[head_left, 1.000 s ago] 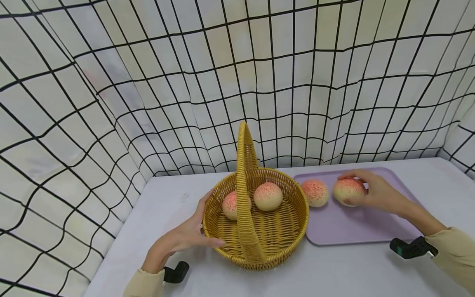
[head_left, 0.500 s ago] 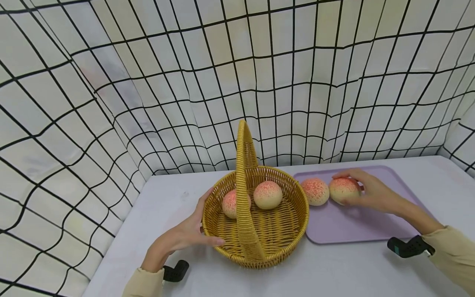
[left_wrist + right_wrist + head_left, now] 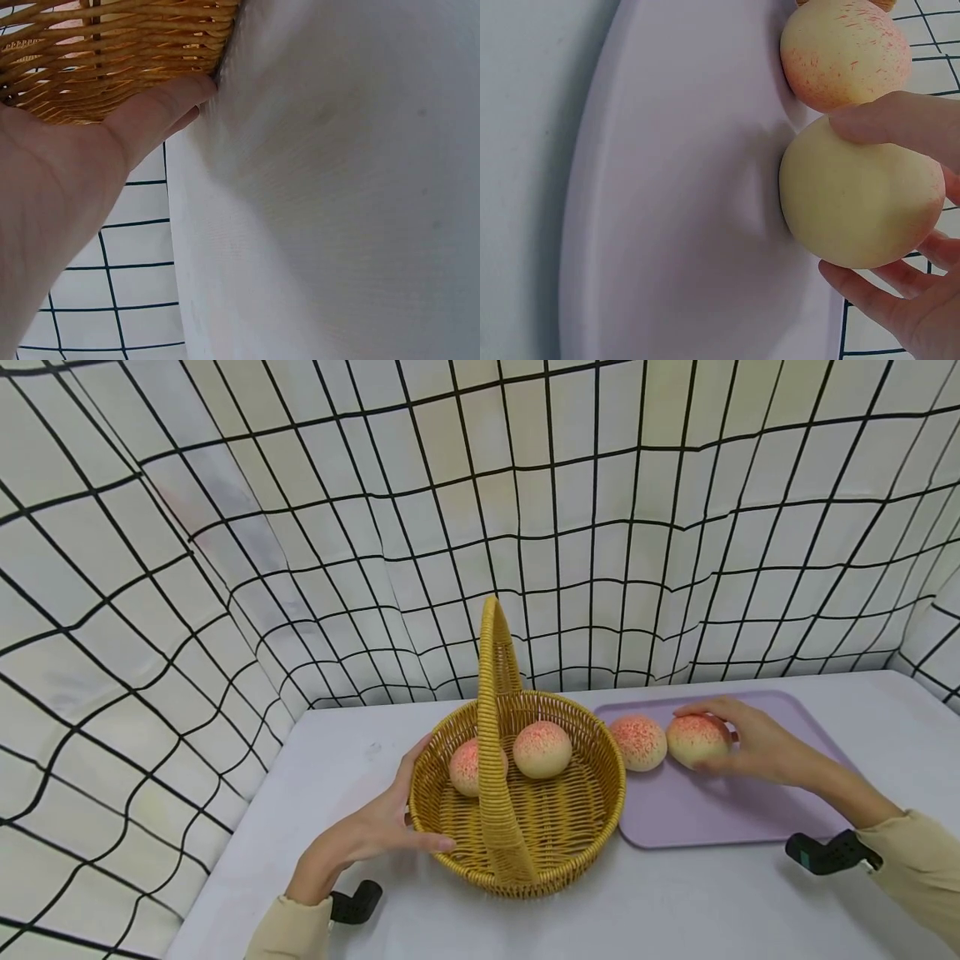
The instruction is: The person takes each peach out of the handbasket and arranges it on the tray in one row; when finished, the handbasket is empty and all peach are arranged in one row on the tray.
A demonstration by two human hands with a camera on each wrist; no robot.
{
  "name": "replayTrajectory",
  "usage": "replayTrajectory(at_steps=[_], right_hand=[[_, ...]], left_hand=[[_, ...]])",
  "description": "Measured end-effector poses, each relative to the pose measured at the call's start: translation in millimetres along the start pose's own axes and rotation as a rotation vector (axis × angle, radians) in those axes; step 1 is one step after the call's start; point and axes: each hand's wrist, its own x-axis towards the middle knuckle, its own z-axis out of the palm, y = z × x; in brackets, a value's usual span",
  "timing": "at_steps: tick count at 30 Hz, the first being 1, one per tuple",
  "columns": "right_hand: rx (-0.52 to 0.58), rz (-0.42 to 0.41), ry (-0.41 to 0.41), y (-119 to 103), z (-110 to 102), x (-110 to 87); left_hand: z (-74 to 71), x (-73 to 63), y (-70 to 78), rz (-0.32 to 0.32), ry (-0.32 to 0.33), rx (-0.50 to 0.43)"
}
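My right hand (image 3: 761,743) holds a pale yellow peach (image 3: 697,741) with a red-speckled top, thumb on one side and fingers on the other. The right wrist view shows this peach (image 3: 855,195) low over the lilac tray (image 3: 705,827). A second peach (image 3: 639,743) stands just left of it on the tray, beside the basket. My left hand (image 3: 375,827) rests against the left side of a woven basket (image 3: 570,864), thumb and fingers spread and fairly straight. Two more peaches lie inside the basket, one (image 3: 542,749) in plain view and one (image 3: 468,768) partly hidden by the handle.
The basket's tall arched handle (image 3: 491,718) stands up over its middle. Basket and tray share a white table (image 3: 660,910), the basket's right rim overlapping the tray's left edge in the head view. White cloth walls with a black grid (image 3: 555,560) rise behind and at the sides.
My right hand with its peach has shifted slightly left, toward the other peach on the tray. The left hand and basket have stayed in place.
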Motion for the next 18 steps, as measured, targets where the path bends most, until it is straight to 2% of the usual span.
replayTrajectory(at_steps=[8, 12, 18], right_hand=[[0.035, 0.037, -0.021, 0, -5, 3.6], [0.053, 0.05, 0.016, -7, -15, 8.1], [0.138, -0.057, 0.086, -42, -19, 27.2]], left_hand=[[0.4, 1.3, 0.5, -0.013, 0.009, 0.013], [0.4, 2.7, 1.1, -0.014, 0.011, 0.016], [0.9, 2.2, -0.3, -0.008, 0.013, 0.013]])
